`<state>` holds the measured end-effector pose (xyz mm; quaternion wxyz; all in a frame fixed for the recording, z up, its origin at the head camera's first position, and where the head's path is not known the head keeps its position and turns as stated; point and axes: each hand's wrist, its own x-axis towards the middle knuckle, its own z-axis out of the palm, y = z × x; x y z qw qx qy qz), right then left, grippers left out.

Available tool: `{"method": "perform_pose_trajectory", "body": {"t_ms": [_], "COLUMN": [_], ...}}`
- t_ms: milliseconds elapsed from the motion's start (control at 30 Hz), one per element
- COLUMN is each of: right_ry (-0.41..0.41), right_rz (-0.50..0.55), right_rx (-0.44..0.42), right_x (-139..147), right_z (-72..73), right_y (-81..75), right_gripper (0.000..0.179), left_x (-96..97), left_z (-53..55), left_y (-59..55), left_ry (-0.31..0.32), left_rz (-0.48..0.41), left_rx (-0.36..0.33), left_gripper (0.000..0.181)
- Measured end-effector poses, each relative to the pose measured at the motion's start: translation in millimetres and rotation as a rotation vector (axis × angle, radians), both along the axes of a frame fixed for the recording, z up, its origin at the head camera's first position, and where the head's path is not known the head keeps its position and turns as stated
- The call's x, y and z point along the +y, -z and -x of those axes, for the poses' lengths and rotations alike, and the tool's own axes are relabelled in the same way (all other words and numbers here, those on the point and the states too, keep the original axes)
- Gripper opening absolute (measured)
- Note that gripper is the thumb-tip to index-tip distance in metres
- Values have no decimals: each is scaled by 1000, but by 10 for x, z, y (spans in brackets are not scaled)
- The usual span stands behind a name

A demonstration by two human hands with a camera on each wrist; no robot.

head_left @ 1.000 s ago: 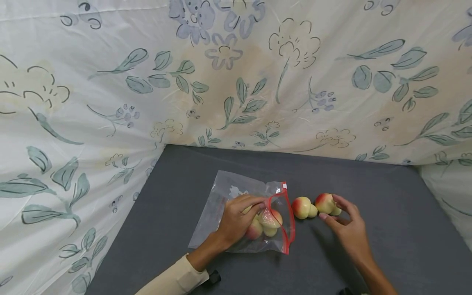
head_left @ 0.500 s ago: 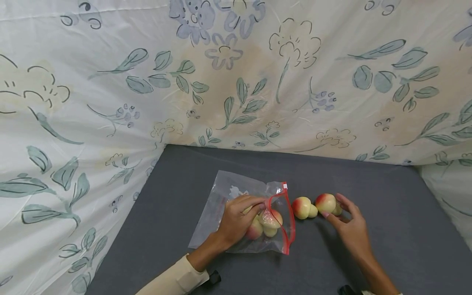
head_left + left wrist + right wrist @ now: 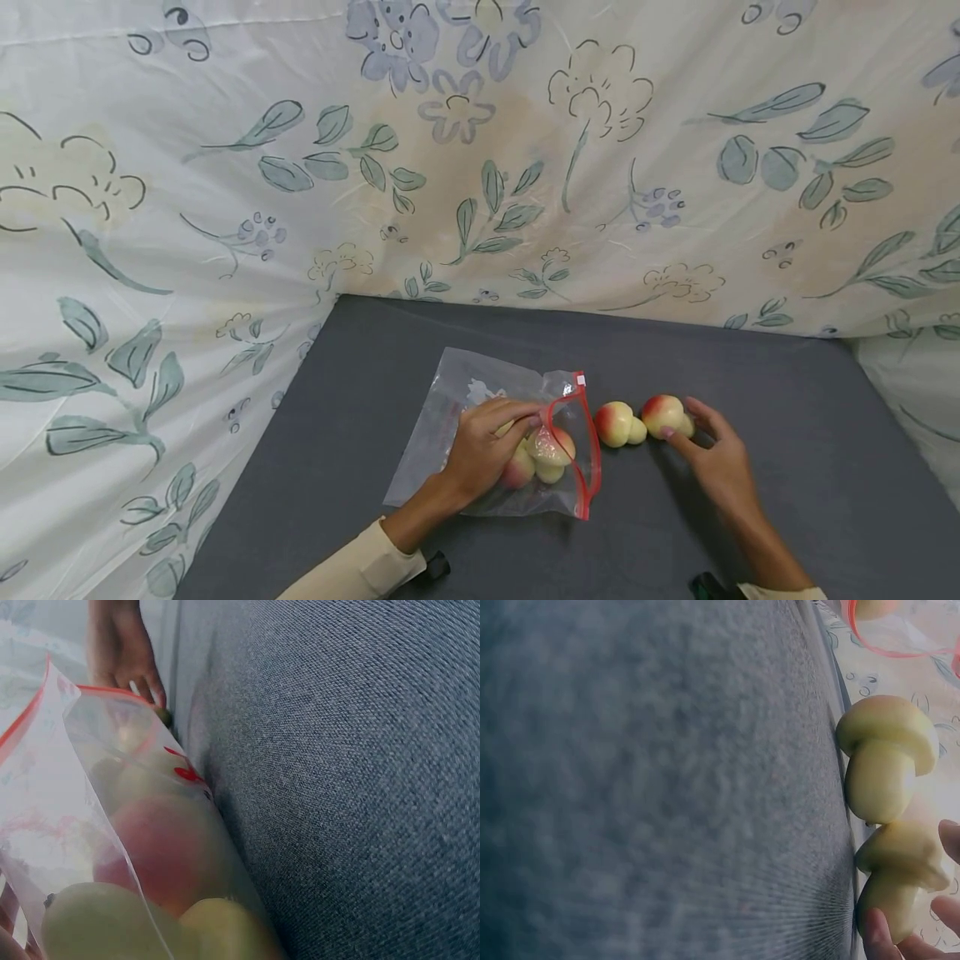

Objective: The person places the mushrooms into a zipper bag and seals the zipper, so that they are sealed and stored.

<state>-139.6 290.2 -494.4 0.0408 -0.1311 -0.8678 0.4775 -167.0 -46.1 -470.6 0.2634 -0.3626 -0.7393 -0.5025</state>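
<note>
A clear zip bag (image 3: 427, 433) with a red zip edge lies on the grey surface, its mouth toward the right. Several mushroom-shaped pieces (image 3: 552, 446) with red-and-yellow caps show through its plastic. My left hand (image 3: 483, 442) pinches the bag near the red edge. Right of the mouth lies one loose toy mushroom (image 3: 613, 423); a second toy mushroom (image 3: 663, 414) lies close beside it. My right hand (image 3: 716, 462) holds this second one, thumb and fingers around it. In the right wrist view, a fingertip (image 3: 877, 926) overlaps its pale stem (image 3: 892, 896).
A dark grey cloth (image 3: 795, 433) covers the table. Floral fabric (image 3: 480, 167) hangs behind it and along the left side. A black wrist strap piece (image 3: 435, 567) shows below the left sleeve (image 3: 360, 567).
My right thumb and fingers have come in around the right toy mushroom, which has barely shifted. The left hand and the bag stay in place.
</note>
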Motion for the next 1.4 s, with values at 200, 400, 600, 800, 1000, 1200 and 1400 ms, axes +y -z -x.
{"method": "perform_pose_trajectory", "body": {"t_ms": [200, 400, 600, 800, 1000, 1200, 1400], "right_ry": [-2, 3, -7, -11, -16, -15, -16], "right_rz": [-4, -1, 2, 25, 53, 68, 141], "right_rx": [-39, -59, -66, -109, -129, -132, -60], "right_x": [22, 38, 51, 47, 42, 49, 44], "right_z": [36, 53, 43, 32, 20, 5, -53], "right_y": [31, 60, 65, 36, 14, 21, 40], "right_gripper": [74, 73, 72, 74, 74, 74, 69], "left_x": [-2, -7, -12, -13, -14, -18, -22], "left_z": [-2, -1, -2, -3, -8, -18, -13], "left_y": [-2, -5, 7, 8, 6, 5, 9], "left_ry": [-5, 1, -1, 2, 9, 8, 8], "left_rz": [7, 5, 9, 8, 4, 3, 3], "left_rx": [0, 2, 1, 2, 5, -2, 9], "left_gripper": [19, 19, 19, 19, 20, 19, 19]}}
